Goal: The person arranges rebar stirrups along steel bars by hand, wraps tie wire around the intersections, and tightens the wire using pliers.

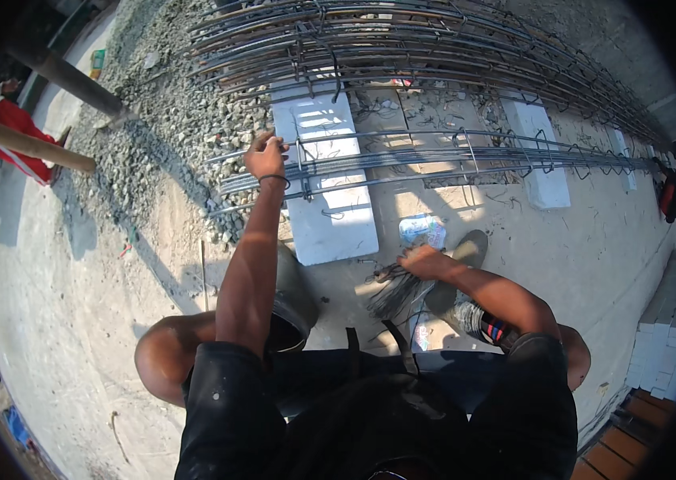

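My left hand (266, 157), with a dark band at the wrist, is at the upper bar of a slim rebar cage (410, 159), near its left end. Its fingers are curled there; whether they grip the bar is unclear. A pale rectangular block (335, 225) supports that end of the cage, and a stirrup (300, 157) crosses the bars just right of the hand. Low over the floor, between my feet, my right hand (425, 262) is closed on the gathered end of a bundle of dark tie wire (396, 295). The wires fan out below it.
More rebar cages (374, 42) are stacked beyond. A second pale block (537, 159) stands under the slim cage. Gravel (158, 120) spreads at upper left, near a wooden pole (38, 144). A printed plastic wrapper (422, 230) lies by my right boot (470, 247). Pale blocks (664, 336) are piled at right.
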Demonstrator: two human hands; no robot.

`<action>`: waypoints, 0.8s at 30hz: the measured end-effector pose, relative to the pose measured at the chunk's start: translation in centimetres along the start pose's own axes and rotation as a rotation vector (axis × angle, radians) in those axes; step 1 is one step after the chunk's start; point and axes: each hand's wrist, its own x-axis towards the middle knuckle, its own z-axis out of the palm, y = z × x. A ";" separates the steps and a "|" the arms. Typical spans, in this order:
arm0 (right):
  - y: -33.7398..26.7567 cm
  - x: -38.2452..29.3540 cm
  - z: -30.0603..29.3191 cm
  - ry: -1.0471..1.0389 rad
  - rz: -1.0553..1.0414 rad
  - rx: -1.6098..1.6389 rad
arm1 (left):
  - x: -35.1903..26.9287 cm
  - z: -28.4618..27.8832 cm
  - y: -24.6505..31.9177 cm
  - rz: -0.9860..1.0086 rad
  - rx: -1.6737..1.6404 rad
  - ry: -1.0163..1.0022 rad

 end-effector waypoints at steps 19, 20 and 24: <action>0.9 0.3 -4.0 -0.195 0.085 0.431 | 0.9 1.1 -1.2 0.012 0.142 0.095; 1.1 0.2 -5.1 -0.194 0.088 0.436 | 0.8 1.2 -0.9 0.027 0.061 0.027; 1.7 -3.1 -13.5 -0.201 0.172 0.672 | -2.6 3.5 4.9 0.016 -0.095 -0.305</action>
